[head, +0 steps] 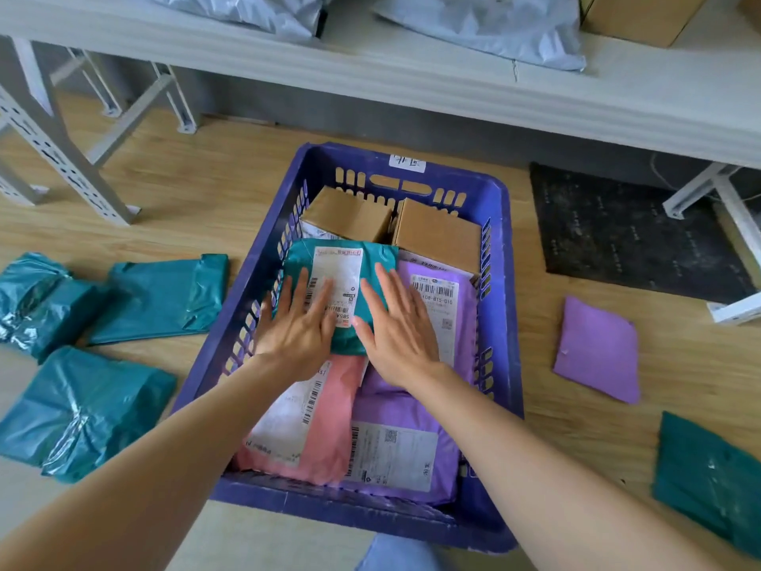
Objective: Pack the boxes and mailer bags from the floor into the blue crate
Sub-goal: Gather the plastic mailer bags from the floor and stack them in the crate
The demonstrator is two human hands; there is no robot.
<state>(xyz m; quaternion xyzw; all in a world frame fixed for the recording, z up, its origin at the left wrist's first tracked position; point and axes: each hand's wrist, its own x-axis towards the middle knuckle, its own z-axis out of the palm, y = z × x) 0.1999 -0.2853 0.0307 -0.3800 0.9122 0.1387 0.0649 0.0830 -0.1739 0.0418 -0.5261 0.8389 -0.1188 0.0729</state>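
The blue crate [500, 282] stands on the wooden floor in the middle. Inside, two cardboard boxes [436, 232] sit at the far end, with a pink mailer bag [329, 438] and purple mailer bags [412, 410] nearer me. On top lies a teal mailer bag [374, 257] with a white label. My left hand [296, 327] and my right hand [397, 327] press flat on it, fingers straight. Three teal bags [160, 298] lie on the floor at left. A purple bag [597, 348] and a teal bag [708, 476] lie at right.
A grey shelf [412, 80] runs across the top, holding grey bags [494, 26] and a cardboard box [642, 18]. Its metal legs [61, 158] stand at left and right. A black mat [626, 232] lies beyond the crate on the right.
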